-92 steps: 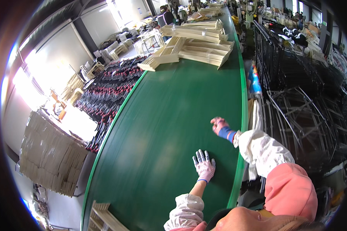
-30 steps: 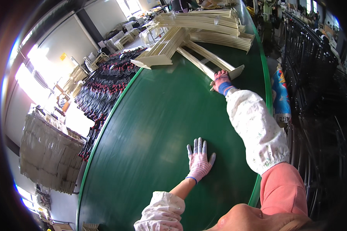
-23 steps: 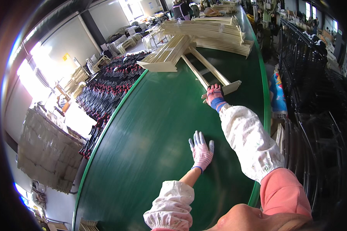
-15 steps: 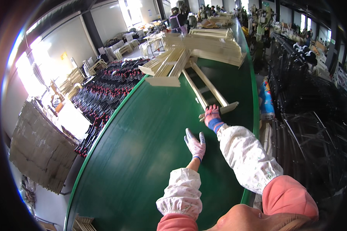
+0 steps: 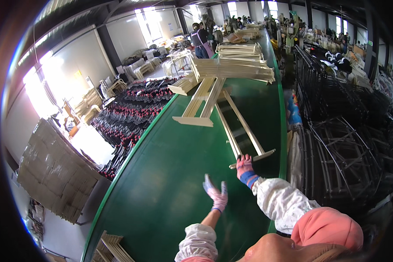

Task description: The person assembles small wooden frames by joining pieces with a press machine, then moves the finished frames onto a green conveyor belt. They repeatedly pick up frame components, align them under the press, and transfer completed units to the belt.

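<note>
Long green desk (image 5: 161, 183) in a bright workshop, right hand (image 5: 244, 165) clenched around a pale wooden frame (image 5: 242, 131), left hand (image 5: 217, 197) released above.

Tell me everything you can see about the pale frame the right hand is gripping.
The pale frame looks like light wood: two long parallel rails joined by a crossbar at the near end. It lies flat on the green belt, reaching back to the stacked frames. The gloved right hand grips its near crossbar.
</note>
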A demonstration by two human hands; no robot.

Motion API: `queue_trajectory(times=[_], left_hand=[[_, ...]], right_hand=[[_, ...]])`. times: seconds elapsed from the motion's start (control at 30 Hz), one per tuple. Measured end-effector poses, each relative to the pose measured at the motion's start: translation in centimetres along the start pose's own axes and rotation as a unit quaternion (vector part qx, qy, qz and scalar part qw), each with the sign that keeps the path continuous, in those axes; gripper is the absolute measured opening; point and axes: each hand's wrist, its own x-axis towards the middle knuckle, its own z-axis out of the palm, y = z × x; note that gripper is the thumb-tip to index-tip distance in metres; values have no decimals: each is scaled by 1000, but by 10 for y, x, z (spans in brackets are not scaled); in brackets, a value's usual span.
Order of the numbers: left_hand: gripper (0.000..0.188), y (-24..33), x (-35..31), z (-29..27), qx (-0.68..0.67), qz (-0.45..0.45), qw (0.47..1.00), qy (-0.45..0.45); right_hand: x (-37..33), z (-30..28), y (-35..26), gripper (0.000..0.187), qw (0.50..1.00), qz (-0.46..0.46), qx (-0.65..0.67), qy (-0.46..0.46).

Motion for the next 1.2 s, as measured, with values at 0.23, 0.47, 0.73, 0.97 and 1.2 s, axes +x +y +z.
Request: queue_trajectory(times=[0.23,0.47,0.73,0.97,1.2], left_hand=[[100,28,198,-44,252,186,950,-11],[72,-14,251,-52,408,68,827,-381],[29,-50,183,-86,392,138,867,-276],[9,-23,30,-208,454,292,755,-373],[11,59,-145,-355,510,243,616,-550]], right_hand=[[-76,4,-41,35,998,30,-8,63],[-157,5,-33,54,976,-38,74,202],[-158,-15,-19,57,992,-79,90,38],[-191,-49,-51,35,984,-101,148,10],[-356,-103,-109,40,916,-344,207,-27]])
